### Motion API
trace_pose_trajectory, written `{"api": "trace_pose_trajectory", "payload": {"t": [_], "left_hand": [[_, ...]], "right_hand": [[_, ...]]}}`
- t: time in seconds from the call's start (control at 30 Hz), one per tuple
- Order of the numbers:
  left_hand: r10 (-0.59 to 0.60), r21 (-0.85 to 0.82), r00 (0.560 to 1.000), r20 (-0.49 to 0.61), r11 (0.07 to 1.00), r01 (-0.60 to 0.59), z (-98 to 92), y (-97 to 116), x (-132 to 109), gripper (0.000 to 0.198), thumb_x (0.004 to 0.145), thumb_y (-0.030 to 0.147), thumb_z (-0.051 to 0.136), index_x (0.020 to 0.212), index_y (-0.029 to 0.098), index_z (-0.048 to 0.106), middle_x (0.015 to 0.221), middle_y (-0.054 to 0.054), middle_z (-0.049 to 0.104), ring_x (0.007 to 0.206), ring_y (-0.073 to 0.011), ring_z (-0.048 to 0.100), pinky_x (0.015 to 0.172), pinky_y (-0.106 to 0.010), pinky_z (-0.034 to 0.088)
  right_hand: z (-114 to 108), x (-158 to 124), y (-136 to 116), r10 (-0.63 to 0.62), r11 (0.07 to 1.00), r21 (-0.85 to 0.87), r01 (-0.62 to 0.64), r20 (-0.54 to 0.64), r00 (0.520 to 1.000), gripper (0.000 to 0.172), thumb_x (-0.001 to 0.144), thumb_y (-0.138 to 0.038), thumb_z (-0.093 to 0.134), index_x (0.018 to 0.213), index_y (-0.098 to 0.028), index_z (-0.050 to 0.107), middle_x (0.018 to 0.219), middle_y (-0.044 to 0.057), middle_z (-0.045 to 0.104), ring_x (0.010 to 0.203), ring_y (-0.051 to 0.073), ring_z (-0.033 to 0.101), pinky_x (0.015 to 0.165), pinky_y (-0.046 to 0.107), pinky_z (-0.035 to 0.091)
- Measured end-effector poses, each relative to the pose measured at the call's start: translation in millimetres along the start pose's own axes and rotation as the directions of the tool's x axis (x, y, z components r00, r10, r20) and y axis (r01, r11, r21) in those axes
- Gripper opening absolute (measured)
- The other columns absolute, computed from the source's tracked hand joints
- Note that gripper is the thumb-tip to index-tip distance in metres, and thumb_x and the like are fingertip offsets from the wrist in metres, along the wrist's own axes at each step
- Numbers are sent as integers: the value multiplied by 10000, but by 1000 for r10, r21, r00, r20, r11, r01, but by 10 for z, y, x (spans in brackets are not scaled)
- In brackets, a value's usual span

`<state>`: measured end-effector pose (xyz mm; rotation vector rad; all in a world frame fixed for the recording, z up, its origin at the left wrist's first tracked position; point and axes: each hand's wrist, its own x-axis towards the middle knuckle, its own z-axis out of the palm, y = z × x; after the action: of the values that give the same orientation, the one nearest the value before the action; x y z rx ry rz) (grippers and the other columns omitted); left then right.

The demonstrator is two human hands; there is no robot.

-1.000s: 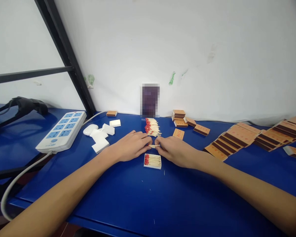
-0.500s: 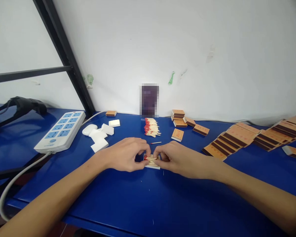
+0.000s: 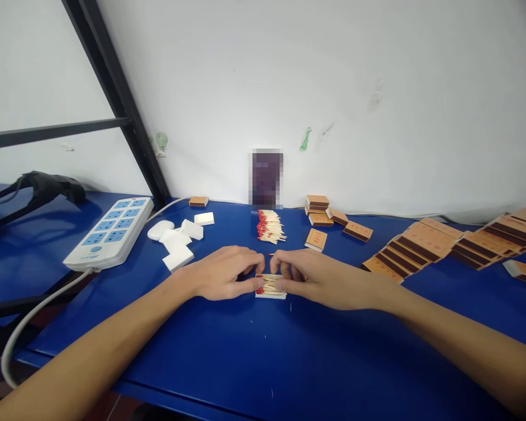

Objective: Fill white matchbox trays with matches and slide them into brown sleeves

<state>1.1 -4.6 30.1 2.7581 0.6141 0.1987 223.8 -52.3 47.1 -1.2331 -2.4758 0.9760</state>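
In front of me on the blue table lies a small white matchbox tray (image 3: 269, 296), with red-tipped matches (image 3: 270, 286) lying lengthwise in it, some crossing. My left hand (image 3: 228, 272) is curled at its left end, thumb on the match heads and fingers by the far edge. At the opposite end, my right hand (image 3: 309, 278) presses its thumb on the match sticks, its fingers bent behind the tray. Just beyond my fingertips is a single loose match (image 3: 270, 254), partly covered by my right hand. Farther back lies a pile of matches (image 3: 270, 225), heads to the left.
Several white trays (image 3: 178, 256) lie left, beside a power strip (image 3: 109, 233). Closed matchboxes (image 3: 317, 240) sit back right, near rows of flattened-looking matchbox sleeves (image 3: 429, 240). A blurred dark rectangle (image 3: 266, 178) stands against the wall. A black frame (image 3: 127, 111) rises at left.
My fingertips have lifted off the crossed matches toward the tray's far edge, while the thumbs stay on the matches. The matches lie flatter, and my right hand now covers more of the loose match.
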Motion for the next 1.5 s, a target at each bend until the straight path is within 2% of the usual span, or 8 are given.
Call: {"api": "trace_pose_trajectory", "payload": {"t": [0.27,0.67,0.77,0.9,1.0,1.13,1.33,1.5], "left_hand": [[-7,-3,1000,-12,1000,7,36,-11,21,305,951,434,358,846,186,501,737,-1,535,665,-145,474,644,-281,356],[-13,18,999,-36,1000,13,78,-25,35,254,957,339,357,812,185,497,733,3,543,685,-140,501,687,-278,388],[-29,34,999,-34,999,30,87,-13,38,252,958,330,350,810,184,493,727,5,540,679,-139,500,685,-277,388],[-45,49,999,-25,998,46,86,0,41,266,966,320,322,832,182,506,753,-6,556,702,-148,514,697,-284,392],[-40,41,999,-15,998,40,68,7,33,277,968,322,309,851,180,517,779,-16,564,722,-155,519,704,-290,394],[-28,29,1000,-6,999,28,46,14,23,233,948,298,336,869,180,521,792,-17,568,727,-156,515,703,-289,394],[-33,38,999,-9,999,34,58,8,28,188,931,282,370,867,182,516,781,-5,559,716,-147,515,706,-281,391],[-36,51,999,-25,998,38,86,-7,37,192,935,253,348,861,183,511,773,-5,558,706,-147,515,692,-276,385]], "right_hand": [[60,41,83,-22,999,-27,22,3,1000,235,904,-448,465,913,-213,473,680,-42,437,586,112,369,503,239,295],[-16,15,38,19,1000,-7,-19,88,996,307,886,-508,459,974,-218,504,731,-25,506,624,120,437,540,255,346],[-40,-2,37,15,998,-67,-12,46,999,300,854,-502,515,954,-220,497,735,-28,491,610,116,415,528,248,335],[-57,-37,-26,-42,982,-183,38,-19,999,206,831,-415,574,819,-217,517,749,-22,514,628,115,433,549,243,327],[-17,-54,-98,-74,950,-301,84,43,996,117,826,-298,584,748,-213,562,700,-20,539,622,118,459,563,251,310],[80,-50,-146,-94,908,-400,121,87,992,170,833,-232,570,672,-192,534,676,-19,555,565,100,442,526,252,272],[120,-37,-148,-77,896,-429,112,99,992,132,849,-172,501,736,-182,569,726,1,606,599,107,505,542,244,296],[108,-43,-162,-108,910,-398,117,43,993,136,865,-173,477,755,-184,557,736,-1,609,600,101,502,552,236,307]]}}
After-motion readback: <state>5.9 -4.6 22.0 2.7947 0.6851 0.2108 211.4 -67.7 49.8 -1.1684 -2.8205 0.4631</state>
